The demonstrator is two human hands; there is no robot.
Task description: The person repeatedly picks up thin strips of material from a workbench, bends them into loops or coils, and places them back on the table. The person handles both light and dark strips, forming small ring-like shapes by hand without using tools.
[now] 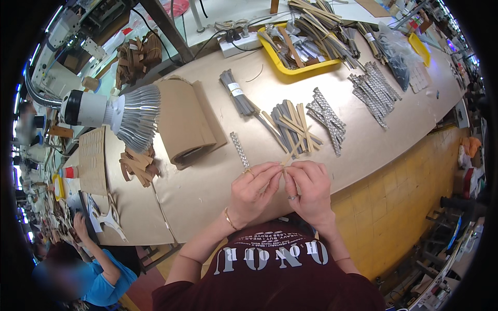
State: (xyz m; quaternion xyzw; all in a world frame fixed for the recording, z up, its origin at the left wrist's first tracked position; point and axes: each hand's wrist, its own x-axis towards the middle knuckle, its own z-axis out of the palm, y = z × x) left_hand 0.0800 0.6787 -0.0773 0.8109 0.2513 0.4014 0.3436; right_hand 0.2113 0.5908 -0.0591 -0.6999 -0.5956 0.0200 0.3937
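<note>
Head cam, L hand (255, 191) & R hand (310, 187) pinching thin tan strip (287, 159), braided strip (239, 149) nr L hand

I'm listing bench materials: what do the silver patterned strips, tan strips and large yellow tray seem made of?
Silver patterned strips: perhaps coated leather or synthetic; bright, woven-looking shine.
Tan strips: possibly leather or synthetic; flat, fairly matte.
Large yellow tray: probably plastic; smooth, rounded, evenly coloured rim.

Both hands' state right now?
Left hand: pinched closed, apparently on a thin tan strip.
Right hand: pinched closed, apparently on the same strip.
</note>
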